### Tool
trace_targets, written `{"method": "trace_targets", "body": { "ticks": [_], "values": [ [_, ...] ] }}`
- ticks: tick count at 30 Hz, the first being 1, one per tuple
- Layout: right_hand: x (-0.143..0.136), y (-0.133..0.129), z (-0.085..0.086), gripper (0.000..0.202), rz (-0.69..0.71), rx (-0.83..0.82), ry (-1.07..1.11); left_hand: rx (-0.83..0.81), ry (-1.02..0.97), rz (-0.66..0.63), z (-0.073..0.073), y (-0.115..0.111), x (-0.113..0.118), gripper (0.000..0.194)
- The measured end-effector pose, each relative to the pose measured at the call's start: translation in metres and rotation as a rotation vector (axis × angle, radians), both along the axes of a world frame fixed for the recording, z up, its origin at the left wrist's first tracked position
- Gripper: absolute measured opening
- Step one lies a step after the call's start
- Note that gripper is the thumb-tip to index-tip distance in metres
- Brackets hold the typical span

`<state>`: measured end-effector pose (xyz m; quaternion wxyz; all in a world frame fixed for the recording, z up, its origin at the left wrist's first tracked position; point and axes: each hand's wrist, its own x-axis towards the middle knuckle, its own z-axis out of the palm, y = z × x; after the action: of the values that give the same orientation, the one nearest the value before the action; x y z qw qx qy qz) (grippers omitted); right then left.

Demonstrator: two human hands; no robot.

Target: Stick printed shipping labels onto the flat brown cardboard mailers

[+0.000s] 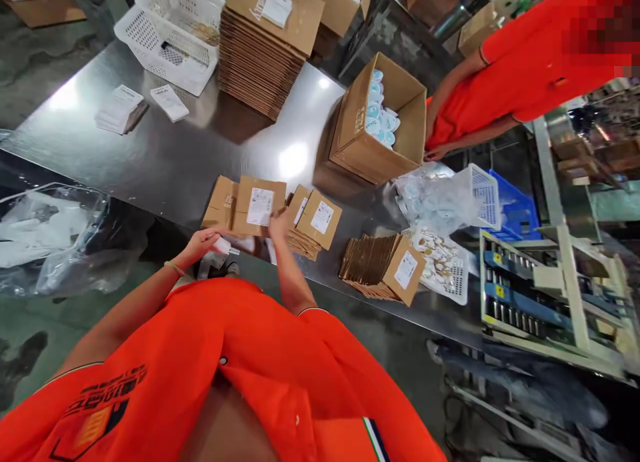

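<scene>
Plastic bags lie crumpled at the far left, below the edge of the steel desk. On the desk's left part are small paper leaflets and a white basket, with a tall stack of flat cartons beside it. The left hand is at the desk edge, fingers closed on a small white item. The right hand holds a flat brown box with a white label at its lower edge, just above the desk. More labelled flat boxes lie just right of it, then another pile. An open carton of white and blue pieces stands behind; a co-worker in orange is at the right
</scene>
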<state>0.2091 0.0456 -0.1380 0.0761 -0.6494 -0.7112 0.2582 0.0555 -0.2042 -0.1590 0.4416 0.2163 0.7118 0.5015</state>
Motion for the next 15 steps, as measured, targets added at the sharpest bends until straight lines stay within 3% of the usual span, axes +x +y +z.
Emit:
{"method": "trace_targets", "body": {
  "ticks": [3,6,7,9,11,13,15],
  "values": [
    [0.064,0.047,0.037,0.037,-0.104,0.075,-0.003,0.018,-0.157,0.003,0.003,-0.016,0.003,0.077],
    [0.085,0.054,0.052,0.036,-0.158,0.211,-0.022,0.064,-0.235,0.034,0.007,-0.03,0.006,0.098],
    [0.078,0.042,0.049,0.038,-0.068,0.214,0.027,0.089,-0.252,0.07,0.008,-0.033,0.007,0.102],
    [0.048,0.0,0.032,0.04,0.306,0.035,0.227,0.157,-0.292,0.189,0.01,-0.037,0.007,0.104],
    [0.01,-0.055,0.008,0.035,0.752,-0.407,0.449,0.225,-0.348,0.354,0.008,-0.039,0.002,0.101],
    [-0.02,-0.105,-0.016,0.014,0.928,-0.663,0.489,0.24,-0.412,0.565,0.004,-0.042,-0.007,0.09],
    [-0.04,-0.137,-0.033,0.016,0.919,-0.751,0.488,0.173,-0.457,0.804,-0.002,-0.048,-0.015,0.072]
  ]
}}
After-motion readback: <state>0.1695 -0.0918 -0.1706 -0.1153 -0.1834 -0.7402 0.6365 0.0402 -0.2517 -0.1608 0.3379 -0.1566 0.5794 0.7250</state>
